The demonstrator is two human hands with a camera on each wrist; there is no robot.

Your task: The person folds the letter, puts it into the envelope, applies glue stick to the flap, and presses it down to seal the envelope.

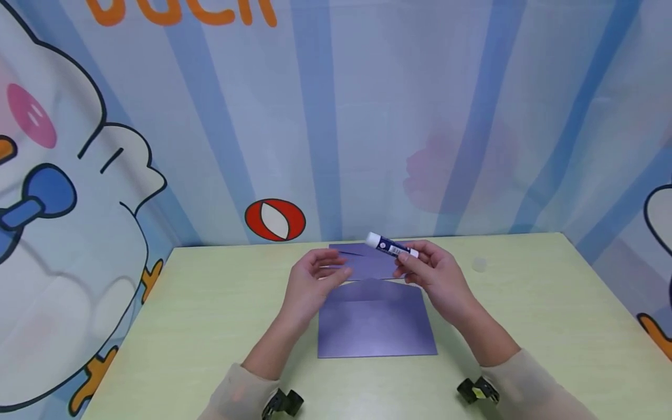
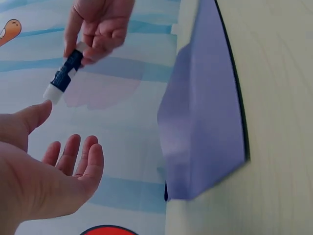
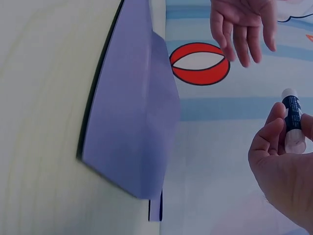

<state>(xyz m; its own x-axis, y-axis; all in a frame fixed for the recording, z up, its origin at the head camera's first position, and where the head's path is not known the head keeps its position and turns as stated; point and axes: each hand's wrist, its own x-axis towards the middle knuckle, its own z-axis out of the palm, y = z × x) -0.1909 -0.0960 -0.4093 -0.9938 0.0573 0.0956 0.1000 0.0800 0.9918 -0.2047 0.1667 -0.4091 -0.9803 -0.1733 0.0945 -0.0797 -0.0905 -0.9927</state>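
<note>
My right hand (image 1: 438, 280) pinches a glue stick (image 1: 391, 245) by its base end, between thumb and fingers. The stick has a dark blue label and a white cap, which points up and to the left. Facing it, my left hand (image 1: 312, 283) is held with relaxed fingers and nothing in them; in the left wrist view its thumb is close to the cap of the glue stick (image 2: 64, 73). Below both hands lies a purple envelope (image 1: 375, 326) with its flap raised on the far side. A second purple paper piece (image 1: 370, 265) lies behind it, partly covered by the hands.
The pale wooden table (image 1: 220, 326) ends at a blue striped backdrop (image 1: 362, 116) with cartoon prints. A small translucent round spot (image 1: 479, 265) shows on the table to the right of my right hand.
</note>
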